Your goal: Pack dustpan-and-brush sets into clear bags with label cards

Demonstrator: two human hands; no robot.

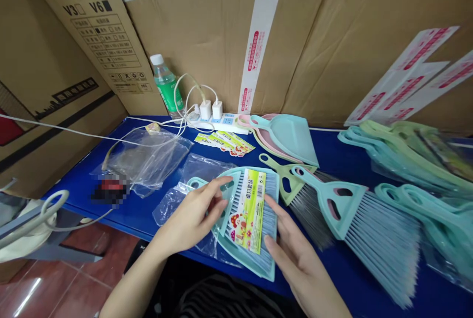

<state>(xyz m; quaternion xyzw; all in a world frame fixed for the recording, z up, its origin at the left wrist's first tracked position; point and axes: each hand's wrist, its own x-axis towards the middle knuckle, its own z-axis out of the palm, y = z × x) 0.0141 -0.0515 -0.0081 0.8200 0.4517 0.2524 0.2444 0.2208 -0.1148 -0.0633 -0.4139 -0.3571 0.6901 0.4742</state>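
Note:
A light blue dustpan (247, 261) with a matching brush (271, 209) lying in it is in front of me at the table's near edge. A yellow-green printed card (251, 209) lies across the bristles. My left hand (197, 214) is over the left side of the set, thumb and fingers apart, fingertips by the brush handle. At the right edge my right hand (295, 254) rests against the dustpan and brush, its thumb and fingers spread. Clear plastic (172, 205) lies beneath and left of the set.
Loose brushes (384, 239) lie to the right, with bagged sets (414, 155) beyond. Stacked dustpans (295, 136), printed cards (225, 142), a power strip (236, 123) and a bottle (168, 86) stand or lie at the back. Plastic bags (151, 155) and cables are at left; cartons (207, 22) wall the back.

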